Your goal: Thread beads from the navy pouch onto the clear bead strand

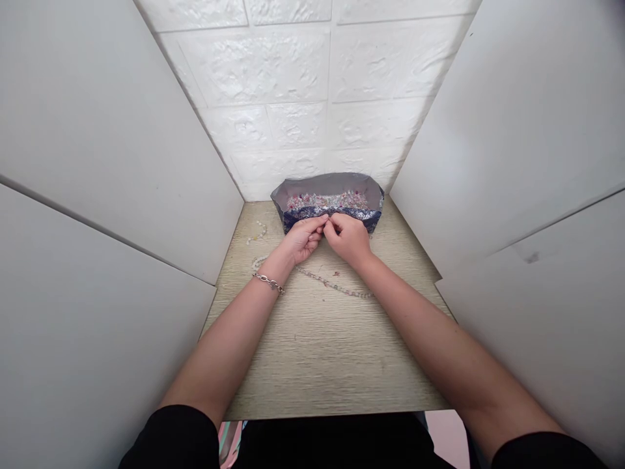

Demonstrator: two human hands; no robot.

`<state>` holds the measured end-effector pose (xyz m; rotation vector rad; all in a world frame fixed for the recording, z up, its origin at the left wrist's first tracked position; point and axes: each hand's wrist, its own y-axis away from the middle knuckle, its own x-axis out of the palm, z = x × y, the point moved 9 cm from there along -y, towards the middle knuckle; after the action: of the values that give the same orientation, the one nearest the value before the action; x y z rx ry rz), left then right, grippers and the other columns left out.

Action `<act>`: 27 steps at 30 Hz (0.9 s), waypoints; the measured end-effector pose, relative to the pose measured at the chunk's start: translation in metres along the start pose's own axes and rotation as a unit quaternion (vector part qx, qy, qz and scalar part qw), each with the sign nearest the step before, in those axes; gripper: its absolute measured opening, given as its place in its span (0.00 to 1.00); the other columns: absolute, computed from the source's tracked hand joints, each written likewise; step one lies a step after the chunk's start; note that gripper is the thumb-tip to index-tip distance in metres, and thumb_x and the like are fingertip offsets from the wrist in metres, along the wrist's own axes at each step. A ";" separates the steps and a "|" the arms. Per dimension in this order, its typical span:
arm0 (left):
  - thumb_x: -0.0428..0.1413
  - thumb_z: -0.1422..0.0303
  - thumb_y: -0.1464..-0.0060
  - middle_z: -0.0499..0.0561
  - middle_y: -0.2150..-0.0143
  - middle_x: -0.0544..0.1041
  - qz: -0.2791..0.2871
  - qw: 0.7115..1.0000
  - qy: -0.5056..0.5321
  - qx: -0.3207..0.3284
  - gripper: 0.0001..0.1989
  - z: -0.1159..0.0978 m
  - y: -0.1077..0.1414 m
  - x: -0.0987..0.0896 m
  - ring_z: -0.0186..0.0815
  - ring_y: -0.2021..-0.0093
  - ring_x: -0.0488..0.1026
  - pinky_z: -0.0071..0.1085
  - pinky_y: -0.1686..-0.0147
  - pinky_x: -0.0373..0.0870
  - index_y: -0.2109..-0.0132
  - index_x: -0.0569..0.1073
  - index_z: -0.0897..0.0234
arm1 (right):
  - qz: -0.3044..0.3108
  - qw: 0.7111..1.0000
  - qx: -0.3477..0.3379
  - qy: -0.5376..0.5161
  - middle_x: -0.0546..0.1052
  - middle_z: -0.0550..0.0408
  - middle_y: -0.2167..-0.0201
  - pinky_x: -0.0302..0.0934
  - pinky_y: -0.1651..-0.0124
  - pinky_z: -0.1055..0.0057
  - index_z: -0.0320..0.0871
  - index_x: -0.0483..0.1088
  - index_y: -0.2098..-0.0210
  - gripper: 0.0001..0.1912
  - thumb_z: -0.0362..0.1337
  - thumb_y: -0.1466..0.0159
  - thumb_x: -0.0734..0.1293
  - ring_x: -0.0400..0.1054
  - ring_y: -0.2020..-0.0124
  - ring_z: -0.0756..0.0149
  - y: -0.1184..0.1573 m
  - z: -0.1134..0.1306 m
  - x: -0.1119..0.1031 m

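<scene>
My left hand [306, 238] and my right hand [347, 236] meet fingertip to fingertip just in front of a dark blue patterned bag [305, 213]. Both are closed in a pinch, and whatever lies between the fingertips is too small to make out. The bag stands with its mouth wide, and many small pink, white and clear beads [327, 200] fill it. Below the hands a strand of pale beads [336, 286] runs across the tabletop, partly covered by my right forearm. A chain bracelet [268, 281] circles my left wrist.
A short string of white and yellow beads [257, 233] lies left of the bag on the wooden tabletop [322, 358]. Tiny reddish bits [336, 273] lie near the strand. A white brick-patterned wall [273, 71] rises behind, with pale panels [88, 130] close on both sides.
</scene>
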<state>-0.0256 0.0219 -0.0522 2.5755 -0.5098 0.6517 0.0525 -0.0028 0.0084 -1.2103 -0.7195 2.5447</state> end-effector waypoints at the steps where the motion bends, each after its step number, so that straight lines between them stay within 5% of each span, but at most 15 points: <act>1: 0.57 0.71 0.58 0.41 0.83 0.59 -0.003 1.000 -0.001 0.003 0.08 0.000 0.000 0.000 0.15 0.89 0.51 0.13 0.93 0.39 0.75 0.64 0.69 | 0.002 1.000 0.000 0.005 0.61 0.58 0.81 0.42 0.73 0.75 0.39 0.55 0.81 0.12 0.37 0.43 0.55 0.53 0.77 0.75 0.000 0.000 0.000; 27: 0.56 0.72 0.58 0.40 0.84 0.58 -0.015 0.999 0.024 0.023 0.06 -0.003 0.000 -0.001 0.15 0.89 0.50 0.13 0.92 0.39 0.73 0.66 0.70 | 0.033 0.998 0.026 -0.035 0.65 0.58 0.78 0.44 0.74 0.76 0.42 0.58 0.72 0.08 0.40 0.42 0.55 0.55 0.77 0.74 0.001 -0.002 0.004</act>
<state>-0.0280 0.0235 -0.0500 2.5975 -0.4438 0.7215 0.0518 -0.0009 0.0041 -1.1517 -0.6340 2.6545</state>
